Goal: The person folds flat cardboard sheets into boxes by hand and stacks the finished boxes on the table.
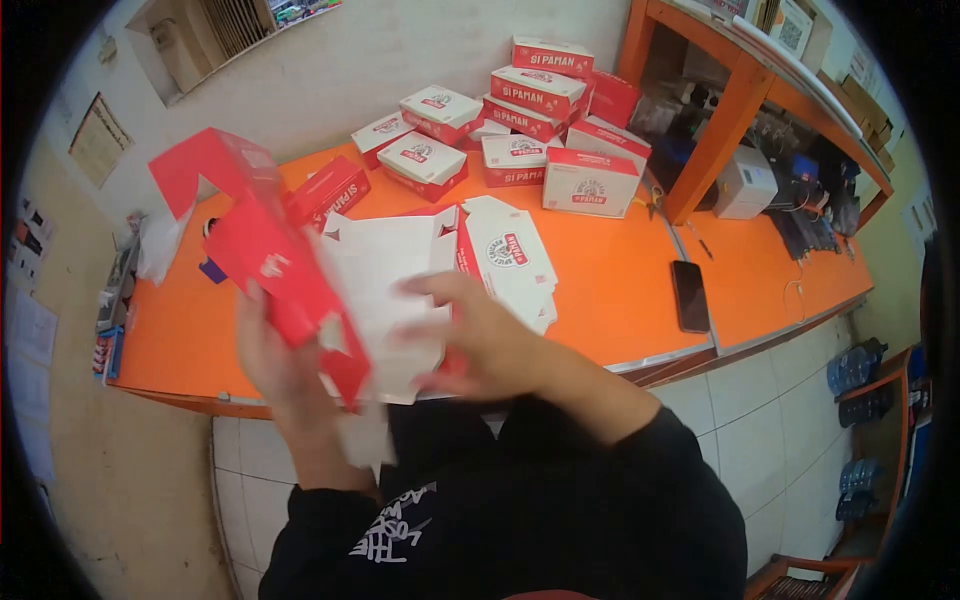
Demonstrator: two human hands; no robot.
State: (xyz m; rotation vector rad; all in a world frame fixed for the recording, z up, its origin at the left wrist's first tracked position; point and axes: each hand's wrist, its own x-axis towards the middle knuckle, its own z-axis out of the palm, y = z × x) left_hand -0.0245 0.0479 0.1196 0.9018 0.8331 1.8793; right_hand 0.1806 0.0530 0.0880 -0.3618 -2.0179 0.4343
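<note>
My left hand (pixel 275 350) is closed on the lower edge of a partly folded red carton (pixel 285 270), held up and tilted over the table's front edge. To its right, my right hand (pixel 480 335) is blurred by motion, its fingers curved but apart in front of a white carton panel (pixel 385 265). Under and beside that panel lie flat carton blanks (pixel 510 255) with a round printed logo. The red carton covers part of the white panel from view.
Folded red-and-white boxes (pixel 540 92) are stacked at the back of the orange table (pixel 610 290). A phone (pixel 689 296) lies on the right, near scissors (pixel 655 200). An orange wooden shelf frame (pixel 722 135) stands at the back right. A plastic bag (pixel 160 245) rests at the left.
</note>
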